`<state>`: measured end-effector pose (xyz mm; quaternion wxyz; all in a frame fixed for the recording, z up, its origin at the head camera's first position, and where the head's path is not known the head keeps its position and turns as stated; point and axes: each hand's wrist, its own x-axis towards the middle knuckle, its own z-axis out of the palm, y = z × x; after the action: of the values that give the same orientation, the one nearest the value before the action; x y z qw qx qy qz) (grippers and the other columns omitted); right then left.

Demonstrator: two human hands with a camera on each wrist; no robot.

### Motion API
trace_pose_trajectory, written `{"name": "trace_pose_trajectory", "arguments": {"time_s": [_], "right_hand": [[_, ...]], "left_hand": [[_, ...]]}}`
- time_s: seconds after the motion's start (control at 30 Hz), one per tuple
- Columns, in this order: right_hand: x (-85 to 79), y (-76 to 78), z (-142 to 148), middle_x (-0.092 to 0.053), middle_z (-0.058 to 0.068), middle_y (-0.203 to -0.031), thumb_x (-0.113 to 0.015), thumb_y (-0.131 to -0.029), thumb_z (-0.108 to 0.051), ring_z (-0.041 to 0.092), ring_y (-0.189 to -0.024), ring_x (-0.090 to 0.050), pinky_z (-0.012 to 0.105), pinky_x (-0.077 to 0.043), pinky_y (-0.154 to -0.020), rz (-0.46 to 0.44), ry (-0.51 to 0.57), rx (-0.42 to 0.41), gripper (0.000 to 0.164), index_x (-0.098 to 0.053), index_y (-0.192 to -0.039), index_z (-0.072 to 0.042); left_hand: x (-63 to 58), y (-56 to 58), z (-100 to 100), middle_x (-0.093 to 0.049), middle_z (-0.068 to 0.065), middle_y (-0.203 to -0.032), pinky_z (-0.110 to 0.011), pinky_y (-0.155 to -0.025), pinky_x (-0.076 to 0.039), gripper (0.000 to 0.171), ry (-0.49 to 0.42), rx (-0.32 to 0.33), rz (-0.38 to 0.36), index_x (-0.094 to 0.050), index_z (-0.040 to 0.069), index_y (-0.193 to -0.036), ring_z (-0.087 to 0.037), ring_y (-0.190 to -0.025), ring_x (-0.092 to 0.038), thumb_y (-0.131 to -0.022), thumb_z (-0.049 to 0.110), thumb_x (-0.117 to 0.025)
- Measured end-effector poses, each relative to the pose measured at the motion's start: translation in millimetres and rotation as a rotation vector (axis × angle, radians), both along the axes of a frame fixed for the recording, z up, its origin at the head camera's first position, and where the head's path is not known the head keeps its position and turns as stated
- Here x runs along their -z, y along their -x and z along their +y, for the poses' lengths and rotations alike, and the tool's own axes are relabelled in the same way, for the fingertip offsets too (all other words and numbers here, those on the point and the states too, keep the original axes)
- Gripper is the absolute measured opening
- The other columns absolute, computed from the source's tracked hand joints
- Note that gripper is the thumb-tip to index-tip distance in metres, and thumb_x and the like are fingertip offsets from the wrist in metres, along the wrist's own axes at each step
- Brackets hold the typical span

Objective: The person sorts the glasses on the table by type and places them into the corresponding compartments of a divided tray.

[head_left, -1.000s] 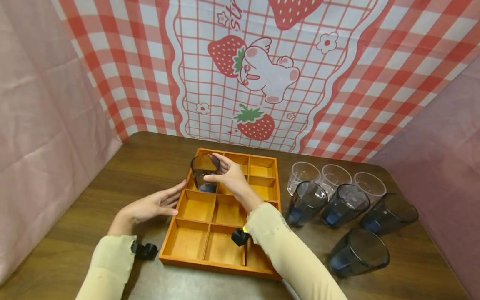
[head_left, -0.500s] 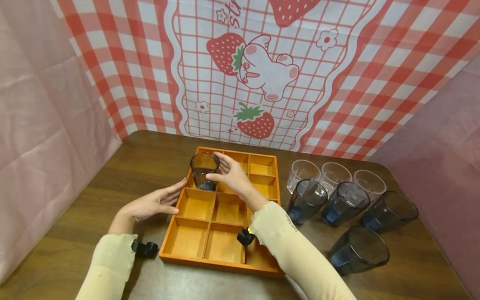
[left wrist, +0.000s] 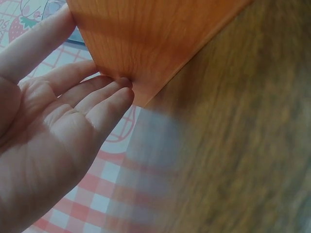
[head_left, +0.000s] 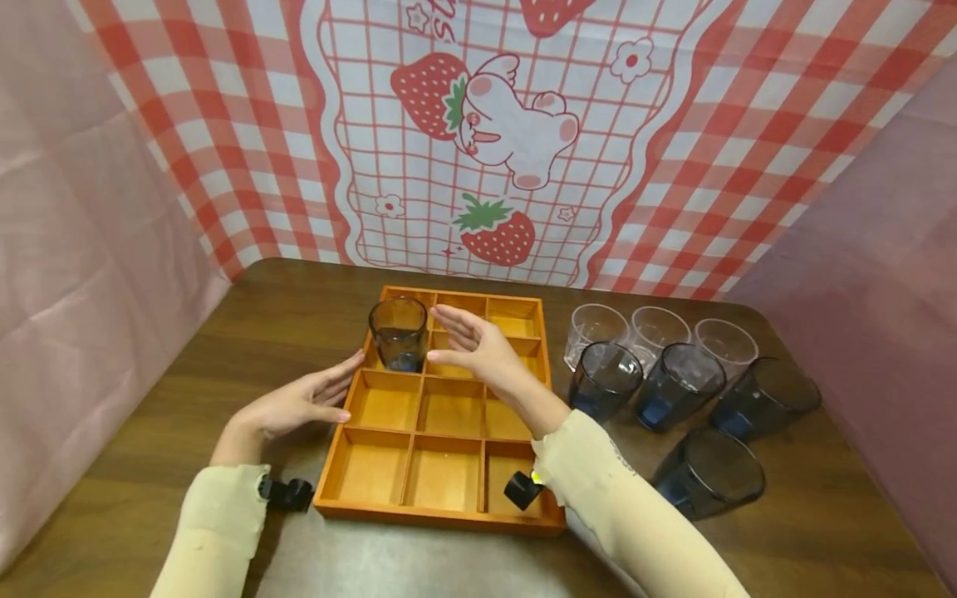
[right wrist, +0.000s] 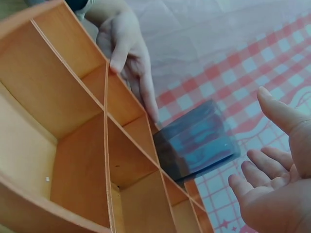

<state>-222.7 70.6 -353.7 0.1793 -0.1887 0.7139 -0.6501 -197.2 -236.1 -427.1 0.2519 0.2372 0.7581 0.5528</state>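
Note:
A dark tinted drinking glass (head_left: 399, 336) stands upright in a left-column compartment of the orange wooden divided tray (head_left: 441, 519), toward the back. Just to its right is my right hand (head_left: 482, 353), fingers loosely extended and thumb apart, holding nothing. In the right wrist view a gap shows between that hand (right wrist: 282, 189) and the glass (right wrist: 199, 141). My left hand (head_left: 295, 404) rests against the tray's left side with straight fingers. The left wrist view shows its fingertips touching the tray's outer wall (left wrist: 141, 43).
Right of the tray, three clear glasses (head_left: 594, 332) stand in a row at the back. Several dark tinted glasses (head_left: 680, 390) stand in front of them. A red-and-white checked cloth (head_left: 478, 166) hangs behind the wooden table (head_left: 149, 432), with pink cloth (head_left: 97, 208) at the left.
My right hand has let go of the dark glass and drawn back to the right. The glass stays in its compartment. My left hand keeps its place on the tray; the head view has shifted slightly.

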Motion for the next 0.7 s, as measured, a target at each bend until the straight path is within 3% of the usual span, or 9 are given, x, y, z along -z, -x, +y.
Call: {"name": "trace_pose_trajectory", "arguments": {"time_s": [0.23,0.43,0.5,0.7], "right_hand": [[-12.2,-20.3,13,-0.039,0.001,-0.155,-0.067,-0.09,-0.007,0.018,-0.145,-0.035,0.033,-0.031,-0.119,0.011,0.022,-0.053,0.067,-0.037,-0.15,-0.015],[-21.4,-40.3,30,-0.042,0.0,-0.153,-0.07,-0.088,-0.01,0.016,-0.144,-0.036,0.031,-0.031,-0.118,0.009,0.026,-0.056,0.067,-0.04,-0.148,-0.016],[-23.6,-46.8,38,-0.043,0.002,-0.153,-0.071,-0.088,-0.011,0.017,-0.143,-0.037,0.03,-0.033,-0.117,0.025,0.019,-0.053,0.067,-0.041,-0.148,-0.015],[-27.8,-65.3,63,-0.045,0.008,-0.151,-0.072,-0.086,-0.011,0.021,-0.142,-0.039,0.027,-0.036,-0.114,0.082,0.013,-0.045,0.067,-0.042,-0.147,-0.01]], "left_hand": [[-1.3,-2.2,-5,0.008,-0.018,-0.163,-0.036,-0.115,-0.031,0.085,0.027,-0.022,-0.014,-0.001,0.01,-0.157,-0.046,-0.147,-0.005,-0.095,0.012,-0.059],[-0.8,-3.7,-4,0.007,-0.016,-0.163,-0.047,-0.114,-0.025,0.085,0.03,-0.028,-0.033,-0.001,0.011,-0.157,-0.044,-0.147,-0.006,-0.096,0.013,-0.059],[-1.4,-3.9,-3,0.007,-0.016,-0.163,-0.046,-0.115,-0.025,0.084,0.026,-0.024,-0.032,0.0,0.01,-0.157,-0.045,-0.147,-0.006,-0.096,0.012,-0.059],[-3.4,-3.4,1,0.008,-0.019,-0.163,-0.012,-0.107,-0.036,0.084,0.023,-0.009,-0.023,0.0,0.008,-0.156,-0.046,-0.146,-0.004,-0.096,0.01,-0.058]]}}
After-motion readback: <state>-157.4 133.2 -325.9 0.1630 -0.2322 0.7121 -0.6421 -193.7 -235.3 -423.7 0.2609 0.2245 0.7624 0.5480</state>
